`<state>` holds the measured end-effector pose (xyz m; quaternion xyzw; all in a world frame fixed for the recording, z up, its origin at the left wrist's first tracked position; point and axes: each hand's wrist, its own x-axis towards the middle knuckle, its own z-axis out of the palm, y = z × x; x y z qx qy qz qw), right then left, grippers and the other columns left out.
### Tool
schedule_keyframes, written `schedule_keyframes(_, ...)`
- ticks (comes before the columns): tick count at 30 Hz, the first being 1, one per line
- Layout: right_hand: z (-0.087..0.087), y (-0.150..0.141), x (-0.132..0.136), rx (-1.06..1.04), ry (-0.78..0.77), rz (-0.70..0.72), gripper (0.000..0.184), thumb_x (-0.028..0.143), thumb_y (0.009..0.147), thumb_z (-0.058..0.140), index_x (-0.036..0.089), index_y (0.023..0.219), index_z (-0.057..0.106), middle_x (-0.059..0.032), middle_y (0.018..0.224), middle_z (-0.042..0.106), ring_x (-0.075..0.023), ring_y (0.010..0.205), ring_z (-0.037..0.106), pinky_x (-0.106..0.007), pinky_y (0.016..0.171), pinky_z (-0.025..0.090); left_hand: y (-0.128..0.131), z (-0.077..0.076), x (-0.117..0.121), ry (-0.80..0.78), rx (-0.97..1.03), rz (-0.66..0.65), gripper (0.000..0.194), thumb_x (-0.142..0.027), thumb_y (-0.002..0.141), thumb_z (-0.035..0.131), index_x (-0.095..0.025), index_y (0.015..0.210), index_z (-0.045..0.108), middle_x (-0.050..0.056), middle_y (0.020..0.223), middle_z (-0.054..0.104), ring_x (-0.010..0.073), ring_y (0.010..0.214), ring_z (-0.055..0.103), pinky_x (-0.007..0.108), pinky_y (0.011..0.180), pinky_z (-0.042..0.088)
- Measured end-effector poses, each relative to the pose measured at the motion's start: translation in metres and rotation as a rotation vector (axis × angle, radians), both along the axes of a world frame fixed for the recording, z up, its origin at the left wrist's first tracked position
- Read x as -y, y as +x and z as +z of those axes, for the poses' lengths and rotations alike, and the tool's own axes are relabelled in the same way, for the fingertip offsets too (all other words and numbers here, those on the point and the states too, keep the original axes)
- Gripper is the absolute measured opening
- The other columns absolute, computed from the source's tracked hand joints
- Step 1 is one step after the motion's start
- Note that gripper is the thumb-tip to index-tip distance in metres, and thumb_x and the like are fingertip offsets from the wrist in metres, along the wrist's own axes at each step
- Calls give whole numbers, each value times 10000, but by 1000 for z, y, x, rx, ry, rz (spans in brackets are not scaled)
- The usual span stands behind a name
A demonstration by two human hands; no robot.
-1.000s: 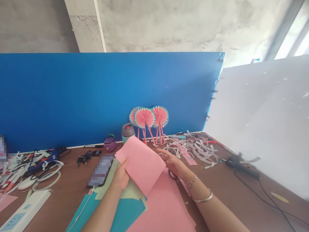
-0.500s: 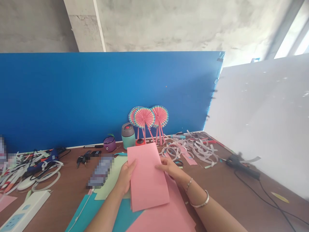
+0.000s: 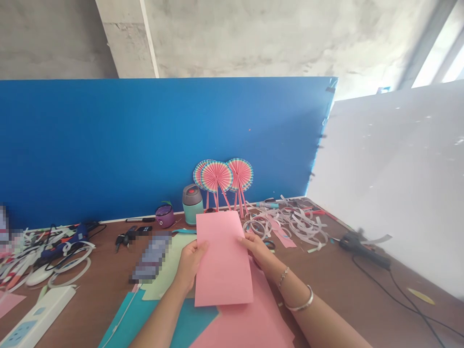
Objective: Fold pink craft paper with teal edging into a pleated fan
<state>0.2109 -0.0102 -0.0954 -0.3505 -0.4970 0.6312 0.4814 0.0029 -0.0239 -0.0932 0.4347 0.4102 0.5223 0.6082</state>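
Over the surface [image 3: 344,290], short of its far edge, left hand [image 3: 190,262] and right hand [image 3: 260,252], nearly closed, pinch the paper [image 3: 224,266] by opposite long sides. Judged light, flexible, easily creased; hold there.

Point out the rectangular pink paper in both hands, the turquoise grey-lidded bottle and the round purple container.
Rectangular pink paper [image 3: 224,263]: head view, middle of its visible face.
Turquoise grey-lidded bottle [image 3: 193,213]: head view, front of its body.
Round purple container [image 3: 166,219]: head view, front of its side.
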Motion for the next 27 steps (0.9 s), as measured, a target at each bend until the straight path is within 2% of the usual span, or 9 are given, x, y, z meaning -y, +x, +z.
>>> schedule_keyframes(8, 2, 0, 1, -41, -82, -31, 335, 414, 648, 743, 116, 794, 699, -80, 762, 712, -181, 656, 642, -296, 658, 483, 2, -1, -1, -10, -5, 12, 409, -432, 649, 725, -117, 899, 648, 72, 752, 706, 187, 600, 623, 279, 545, 463)
schedule_keyframes(13, 4, -1, 1, -65, -54, -17, 345, 423, 674, 725, 120, 836, 700, -90, 816, 716, -185, 693, 653, -294, 673, 487, 2, -3, -2, -13, -3, -3, 409, -438, 646, 726, -119, 892, 653, 86, 776, 708, 198, 616, 631, 290, 560, 468)
schedule_keyframes(16, 4, -1, 1, -78, -61, -22, 375, 445, 664, 728, 123, 855, 702, -91, 801, 719, -196, 698, 663, -293, 657, 494, 3, -2, -1, -13, -13, -26, 424, -447, 628, 736, -123, 892, 662, 91, 796, 709, 208, 644, 638, 296, 590, 474)
schedule_keyframes(19, 2, 1, 0, -78, -96, -19, 350, 429, 651, 740, 118, 808, 704, -81, 729, 715, -182, 641, 660, -272, 608, 492, 4, 0, 0, 10, -10, -22, 406, -478, 676, 689, -138, 898, 666, 69, 780, 703, 191, 639, 623, 283, 592, 462)
schedule_keyframes(23, -1, 3, -1, -41, -117, -4, 324, 410, 655, 743, 110, 772, 700, -83, 720, 716, -167, 609, 650, -258, 585, 485, 2, 0, -1, 53, -27, 43, 380, -501, 707, 649, -130, 786, 666, 23, 646, 648, 138, 557, 548, 237, 531, 405)
schedule_keyframes(27, -1, 2, -1, -43, -106, -9, 324, 399, 675, 733, 117, 830, 697, -87, 760, 721, -189, 648, 665, -283, 621, 505, 2, -1, -2, 51, -53, 58, 376, -504, 692, 656, -129, 670, 628, -1, 571, 585, 117, 517, 492, 222, 496, 356)
